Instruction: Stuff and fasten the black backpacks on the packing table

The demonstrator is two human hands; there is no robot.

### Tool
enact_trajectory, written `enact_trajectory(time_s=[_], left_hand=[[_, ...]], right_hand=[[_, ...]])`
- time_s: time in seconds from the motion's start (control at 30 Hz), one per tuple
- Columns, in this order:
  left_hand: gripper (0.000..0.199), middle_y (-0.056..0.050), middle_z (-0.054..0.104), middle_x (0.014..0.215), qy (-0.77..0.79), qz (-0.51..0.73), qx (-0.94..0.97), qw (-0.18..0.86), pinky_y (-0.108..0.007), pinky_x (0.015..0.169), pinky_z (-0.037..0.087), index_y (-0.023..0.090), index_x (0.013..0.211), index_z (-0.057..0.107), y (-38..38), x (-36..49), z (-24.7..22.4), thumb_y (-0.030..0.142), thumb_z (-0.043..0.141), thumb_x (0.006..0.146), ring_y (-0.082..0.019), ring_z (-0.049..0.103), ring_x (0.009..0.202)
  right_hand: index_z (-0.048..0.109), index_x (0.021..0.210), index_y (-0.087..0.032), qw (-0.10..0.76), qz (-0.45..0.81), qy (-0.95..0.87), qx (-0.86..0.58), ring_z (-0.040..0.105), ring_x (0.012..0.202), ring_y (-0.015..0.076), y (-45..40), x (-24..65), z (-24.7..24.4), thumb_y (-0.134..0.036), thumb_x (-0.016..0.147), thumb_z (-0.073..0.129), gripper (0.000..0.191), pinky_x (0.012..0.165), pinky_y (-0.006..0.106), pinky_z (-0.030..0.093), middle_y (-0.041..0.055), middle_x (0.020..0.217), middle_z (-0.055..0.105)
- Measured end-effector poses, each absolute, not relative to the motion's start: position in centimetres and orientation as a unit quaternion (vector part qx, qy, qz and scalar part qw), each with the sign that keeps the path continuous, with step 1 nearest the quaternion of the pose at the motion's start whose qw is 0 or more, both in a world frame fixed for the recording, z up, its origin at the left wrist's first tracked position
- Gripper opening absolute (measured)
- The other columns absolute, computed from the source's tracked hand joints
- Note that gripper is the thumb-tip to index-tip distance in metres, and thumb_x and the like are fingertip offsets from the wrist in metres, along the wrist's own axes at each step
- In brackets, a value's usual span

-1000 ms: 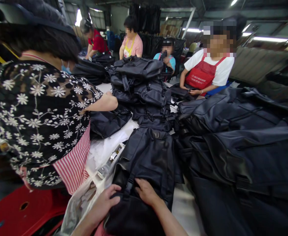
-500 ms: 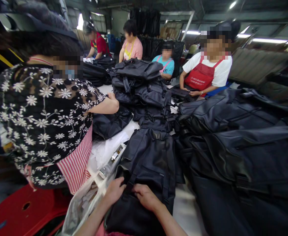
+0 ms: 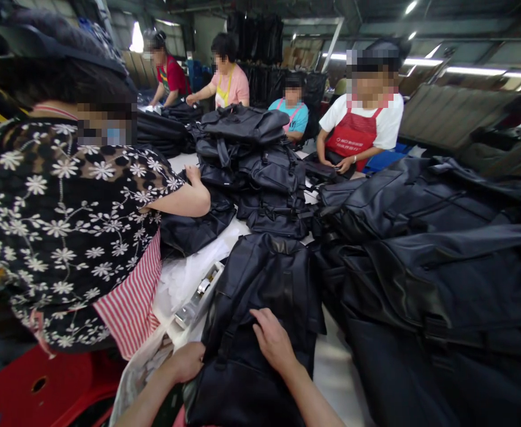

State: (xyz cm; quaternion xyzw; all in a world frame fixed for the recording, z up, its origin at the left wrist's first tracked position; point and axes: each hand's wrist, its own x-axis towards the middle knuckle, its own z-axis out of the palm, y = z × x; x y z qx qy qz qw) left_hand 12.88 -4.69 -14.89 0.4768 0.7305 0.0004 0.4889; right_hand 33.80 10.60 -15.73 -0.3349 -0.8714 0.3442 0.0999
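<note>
A black backpack point(image 3: 260, 284) with straps and buckles lies flat in front of me, its far end toward the pile. At its near left edge, my left hand point(image 3: 189, 360) is closed on the side of the bag, with the fingertips partly hidden. My right hand point(image 3: 273, 339) rests on the front panel with its fingers stretched out, holding nothing. A strap with a buckle point(image 3: 225, 349) runs down the bag between my two hands.
Stacked black bags point(image 3: 260, 166) stand beyond, and a large pile point(image 3: 438, 279) is close on the right. On the left are a white tray point(image 3: 198, 299) with small items, a red stool point(image 3: 33, 385) and a co-worker in a flowered top point(image 3: 73, 225). Several others work across the table.
My left hand has moved down and left from the strap to the bag's edge. My right hand has let go near the buckle, moved slightly up and spread its fingers.
</note>
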Motion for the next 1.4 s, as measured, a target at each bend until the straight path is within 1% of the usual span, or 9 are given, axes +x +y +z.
enact_trajectory(time_s=[0.2,0.37,0.47,0.6,0.73,0.9,1.03,1.17,1.4], left_hand=[[0.023,-0.003,0.063,0.064,0.752,-0.083,0.471,0.455,-0.028,0.064,0.048,0.016,0.067,0.064,-4.5,12.3,-13.4,0.013,0.041,0.071,-0.021,0.065,0.073],[0.037,-0.010,0.068,0.109,0.794,-0.038,0.555,0.245,-0.041,0.092,0.049,0.019,0.104,0.062,-2.2,14.0,-9.8,0.010,0.033,0.084,-0.025,0.062,0.108],[0.038,-0.003,0.055,0.138,0.655,0.041,0.739,0.153,-0.043,0.114,0.036,0.026,0.127,0.051,1.1,15.8,-9.4,0.020,0.039,0.091,-0.020,0.043,0.134],[0.056,-0.007,0.045,0.147,0.590,0.018,0.802,0.091,-0.042,0.120,0.028,0.017,0.138,0.042,5.3,16.4,-12.7,0.041,0.051,0.089,-0.021,0.036,0.140],[0.067,-0.014,0.033,0.152,0.691,-0.054,0.720,0.027,-0.041,0.119,0.031,0.007,0.140,0.037,7.2,16.4,-16.4,0.040,0.057,0.085,-0.025,0.032,0.142],[0.065,-0.015,0.035,0.151,0.688,-0.079,0.721,0.015,-0.048,0.121,0.026,0.007,0.140,0.037,10.3,17.0,-16.0,0.044,0.050,0.088,-0.027,0.027,0.144],[0.065,-0.011,0.025,0.155,0.680,-0.091,0.727,0.011,-0.052,0.124,0.015,0.010,0.144,0.028,13.8,15.5,-14.4,0.027,0.052,0.086,-0.023,0.015,0.148],[0.071,-0.003,0.015,0.158,0.725,-0.074,0.685,0.015,-0.064,0.121,0.008,0.017,0.146,0.023,14.6,13.5,-14.8,0.019,0.052,0.081,-0.029,0.004,0.148],[0.066,-0.003,0.017,0.158,0.728,-0.033,0.682,0.064,-0.058,0.123,0.012,0.019,0.146,0.025,14.9,12.4,-17.5,0.030,0.048,0.086,-0.030,0.007,0.148]], right_hand=[[0.051,0.133,-0.022,-0.067,0.206,-0.932,-0.289,0.056,0.114,0.0302,7.0,34.8,-16.5,-0.006,0.081,0.049,0.055,0.093,0.042,0.052,0.0171,0.134,0.051],[0.065,0.114,-0.022,0.060,0.204,-0.931,-0.297,0.057,0.115,0.0241,7.2,35.4,-15.9,-0.012,0.088,0.042,0.035,0.097,0.038,0.050,0.0107,0.127,0.060],[0.056,0.127,-0.022,0.123,0.125,-0.939,-0.294,0.049,0.126,0.0239,8.9,36.0,-15.6,-0.013,0.091,0.038,0.042,0.105,0.044,0.044,0.0090,0.135,0.056],[0.035,0.144,-0.016,0.072,0.044,-0.927,-0.365,0.031,0.139,0.0331,12.6,37.7,-16.6,-0.031,0.090,0.049,0.058,0.110,0.055,0.035,0.0136,0.152,0.031],[0.039,0.142,-0.009,0.027,0.043,-0.921,-0.387,0.032,0.138,0.0329,14.8,38.5,-18.3,-0.043,0.090,0.050,0.063,0.112,0.051,0.034,0.0165,0.151,0.031],[0.024,0.147,-0.010,0.075,0.005,-0.926,-0.369,0.021,0.143,0.0306,16.1,36.3,-17.7,-0.043,0.092,0.045,0.067,0.116,0.052,0.024,0.0124,0.156,0.019],[0.025,0.147,-0.008,0.073,0.024,-0.922,-0.380,0.020,0.143,0.0308,19.2,34.9,-16.5,-0.038,0.091,0.049,0.068,0.117,0.051,0.023,0.0129,0.156,0.019],[0.025,0.147,-0.010,0.049,0.070,-0.912,-0.401,0.016,0.144,0.0291,22.2,34.8,-16.7,-0.034,0.089,0.054,0.070,0.119,0.046,0.022,0.0106,0.156,0.018],[0.026,0.147,-0.011,-0.025,0.161,-0.898,-0.408,0.017,0.144,0.0264,24.4,35.5,-18.7,-0.041,0.089,0.052,0.070,0.120,0.045,0.021,0.0098,0.155,0.021]])
